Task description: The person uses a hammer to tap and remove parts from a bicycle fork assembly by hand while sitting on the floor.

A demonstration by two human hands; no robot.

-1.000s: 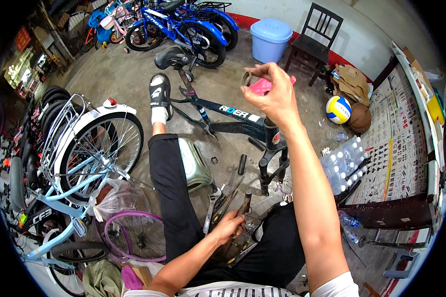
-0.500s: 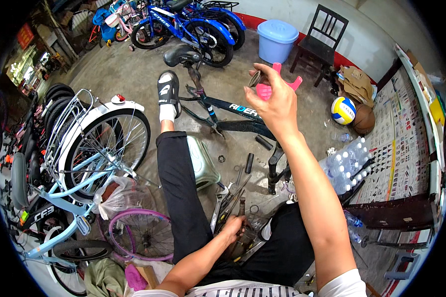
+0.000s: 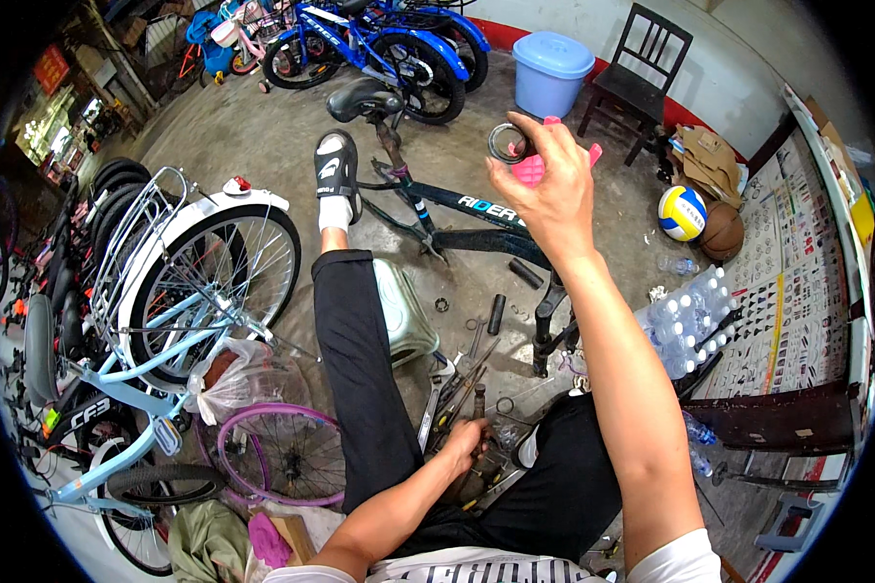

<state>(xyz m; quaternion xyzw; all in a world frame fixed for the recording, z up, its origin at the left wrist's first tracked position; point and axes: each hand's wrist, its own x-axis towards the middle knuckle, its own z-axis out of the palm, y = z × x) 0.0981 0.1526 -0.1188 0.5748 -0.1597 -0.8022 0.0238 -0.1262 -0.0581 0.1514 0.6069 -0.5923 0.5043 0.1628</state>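
One dark ring (image 3: pixel 493 149) stood on edge, raised above the floor (image 3: pixel 233 128), clamped between the thumb and fingertips of our right hand (image 3: pixel 557 189). Behind that grip, in the same hand, we had a pink piece (image 3: pixel 530 172), partly hidden by our fingers. We had the grip of our left hand (image 3: pixel 465 442) curled round a brown tool (image 3: pixel 479 396), low between our knees, its end jutting past the fingers. Just beside it we could see a large wrench (image 3: pixel 428 416) among other tools, lying near the middle of the floor's near edge. A short black tube (image 3: pixel 497 314) lay beyond these tools, and a dark bicycle frame (image 3: pixel 476 236) rested past that, toward the floor's centre. We had a light-blue bicycle (image 3: pixel 162 358) along the left edge, with a purple wheel (image 3: pixel 226 449) beside it. Clear bottles (image 3: pixel 685 321) and a basketball (image 3: pixel 721 231) lay near the right edge. A blue bin (image 3: pixel 546 89) and a dark chair (image 3: pixel 630 89) stood at the far edge.
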